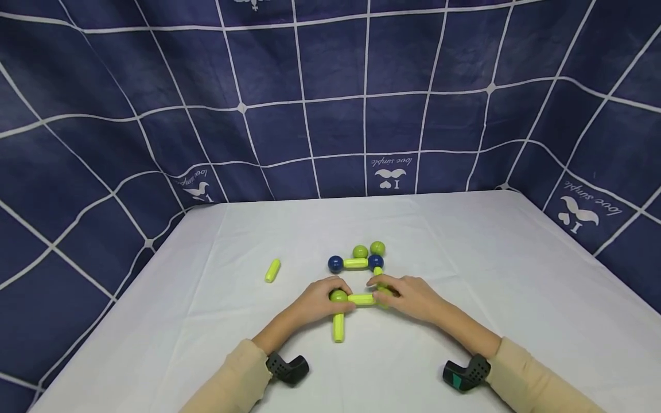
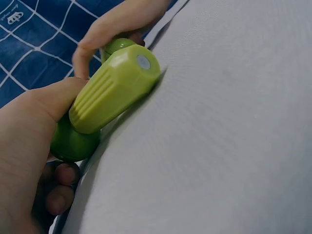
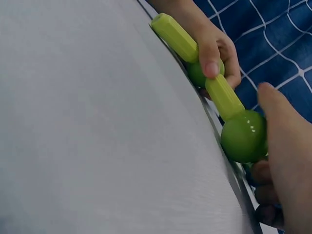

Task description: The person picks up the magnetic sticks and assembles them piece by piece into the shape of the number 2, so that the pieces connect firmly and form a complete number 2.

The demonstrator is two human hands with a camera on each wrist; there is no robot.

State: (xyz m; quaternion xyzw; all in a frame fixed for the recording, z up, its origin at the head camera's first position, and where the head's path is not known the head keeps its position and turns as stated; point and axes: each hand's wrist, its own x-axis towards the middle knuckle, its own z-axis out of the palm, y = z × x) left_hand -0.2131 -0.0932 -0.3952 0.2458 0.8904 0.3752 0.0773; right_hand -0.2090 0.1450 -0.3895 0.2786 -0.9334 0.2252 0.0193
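In the head view my left hand (image 1: 315, 299) curls around a green ball (image 1: 338, 295), with the thumb along its near side. A yellow-green ribbed rod (image 1: 338, 328) points from that ball toward me; the left wrist view shows a grey disc in its end. Another such rod (image 1: 361, 299) joins the ball to a second green ball (image 3: 244, 136), held by my right hand (image 1: 415, 297) with fingers curled at its side. Beyond it, a partly hidden rod (image 1: 378, 271) reaches a blue ball (image 1: 375, 262). A crosswise rod (image 1: 356, 263) links this to another blue ball (image 1: 335, 264).
Two green balls (image 1: 360, 251) (image 1: 377, 248) lie just behind the blue ones. A single yellow-green rod (image 1: 272, 271) lies apart at the left. White cloth (image 1: 237, 321) covers the table, and a dark blue checked curtain (image 1: 330, 126) stands behind and at both sides.
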